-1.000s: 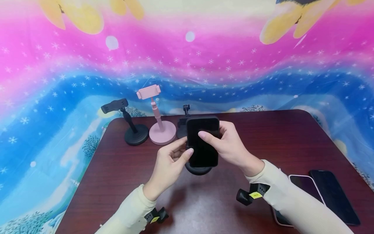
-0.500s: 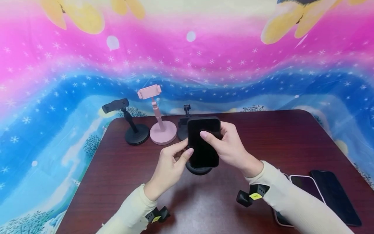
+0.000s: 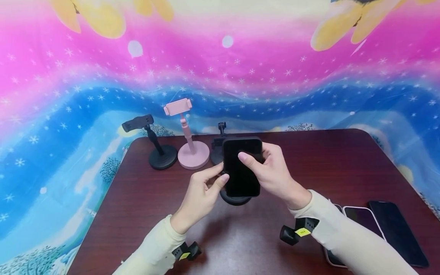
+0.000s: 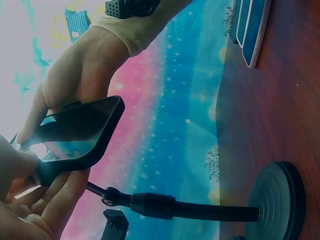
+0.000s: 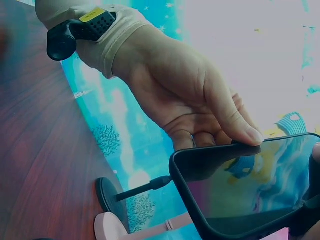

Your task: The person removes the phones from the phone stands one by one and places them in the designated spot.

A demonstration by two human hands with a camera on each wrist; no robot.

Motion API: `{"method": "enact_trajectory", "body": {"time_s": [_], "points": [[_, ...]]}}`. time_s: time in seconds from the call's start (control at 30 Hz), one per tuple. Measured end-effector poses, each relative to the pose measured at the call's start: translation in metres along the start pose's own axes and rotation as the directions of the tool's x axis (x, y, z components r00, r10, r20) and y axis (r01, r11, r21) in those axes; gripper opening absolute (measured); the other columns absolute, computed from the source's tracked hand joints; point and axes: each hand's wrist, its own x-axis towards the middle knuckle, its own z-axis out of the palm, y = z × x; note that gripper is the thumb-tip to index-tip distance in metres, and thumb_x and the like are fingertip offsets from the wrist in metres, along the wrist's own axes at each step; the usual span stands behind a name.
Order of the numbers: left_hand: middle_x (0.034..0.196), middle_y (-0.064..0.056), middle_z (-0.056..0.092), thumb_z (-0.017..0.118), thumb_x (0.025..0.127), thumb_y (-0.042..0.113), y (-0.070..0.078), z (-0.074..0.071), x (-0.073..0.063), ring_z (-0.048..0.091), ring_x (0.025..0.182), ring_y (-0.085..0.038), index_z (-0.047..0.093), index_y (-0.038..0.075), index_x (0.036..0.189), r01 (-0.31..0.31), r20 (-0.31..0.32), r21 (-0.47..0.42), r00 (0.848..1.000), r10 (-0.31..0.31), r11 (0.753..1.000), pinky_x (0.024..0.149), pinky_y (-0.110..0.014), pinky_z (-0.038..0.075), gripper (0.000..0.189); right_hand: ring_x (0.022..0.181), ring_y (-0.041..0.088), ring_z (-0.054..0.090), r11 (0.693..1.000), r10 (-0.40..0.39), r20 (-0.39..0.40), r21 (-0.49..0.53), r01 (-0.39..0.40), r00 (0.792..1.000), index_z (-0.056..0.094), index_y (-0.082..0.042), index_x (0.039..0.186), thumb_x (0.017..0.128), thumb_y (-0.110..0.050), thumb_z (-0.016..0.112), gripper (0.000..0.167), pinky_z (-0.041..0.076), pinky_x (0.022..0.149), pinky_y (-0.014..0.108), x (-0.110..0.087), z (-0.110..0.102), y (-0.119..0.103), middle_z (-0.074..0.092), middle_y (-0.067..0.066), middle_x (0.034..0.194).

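A black smartphone (image 3: 242, 168) with a dark screen stands upright at the top of a black phone stand, whose round base (image 3: 235, 201) shows below it. My left hand (image 3: 201, 194) pinches the phone's lower left edge between thumb and fingers. From the other side, my right hand (image 3: 276, 172) grips the phone, thumb lying over the screen. In the left wrist view, the stand's pole (image 4: 215, 212) runs from the base toward the back of the phone. The phone hides the clamp behind it in the head view.
A black phone stand (image 3: 163, 157) and a pink one (image 3: 193, 155) stand at the back left; another black stand (image 3: 222, 129) is partly behind the phone. More phones lie at the right, including a dark one (image 3: 397, 233) and a white-edged one (image 3: 364, 219), partly under my right sleeve.
The whole scene shifts slightly right in the head view. Both hands keep their hold on the phone, which stays over the stand.
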Motion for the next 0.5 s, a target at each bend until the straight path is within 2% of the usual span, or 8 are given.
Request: {"method": "enact_trajectory", "body": {"time_s": [0.13,0.33,0.5], "points": [[0.109,-0.018,0.076,0.064,0.099,0.007,-0.0002,-0.0007,0.0003,0.066,0.074,-0.004,0.061,-0.002,0.137,0.012,0.0,0.003,1.0,-0.012,1.0,0.071,-0.041,0.064,0.039,0.083,0.016,0.077,1.0,0.001,-0.008,0.019,-0.001,1.0,0.067,0.008,0.116,0.098,-0.005,0.064,0.022,0.065,0.071,0.039,0.0005,0.0009,-0.0006,0.077,-0.011,0.096],[0.118,-0.018,0.074,0.064,0.098,0.007,0.0004,-0.0006,0.0001,0.067,0.075,-0.004,0.061,-0.002,0.137,0.022,-0.001,0.005,1.0,-0.022,1.0,0.073,-0.029,0.064,0.039,0.082,0.016,0.077,0.999,0.008,-0.018,0.039,-0.007,1.0,0.067,0.008,0.116,0.098,-0.005,0.064,0.022,0.065,0.071,0.039,0.0008,0.0017,-0.0016,0.078,-0.01,0.096],[0.122,-0.016,0.073,0.064,0.099,0.008,0.0008,-0.0018,-0.0004,0.069,0.079,-0.005,0.061,-0.001,0.137,0.021,-0.001,0.03,1.0,-0.021,0.999,0.074,-0.027,0.063,0.04,0.082,0.017,0.078,0.999,0.007,-0.015,0.044,-0.006,1.0,0.066,0.008,0.117,0.098,-0.005,0.063,0.023,0.065,0.071,0.04,0.002,0.0018,-0.0018,0.078,-0.009,0.097]]}}
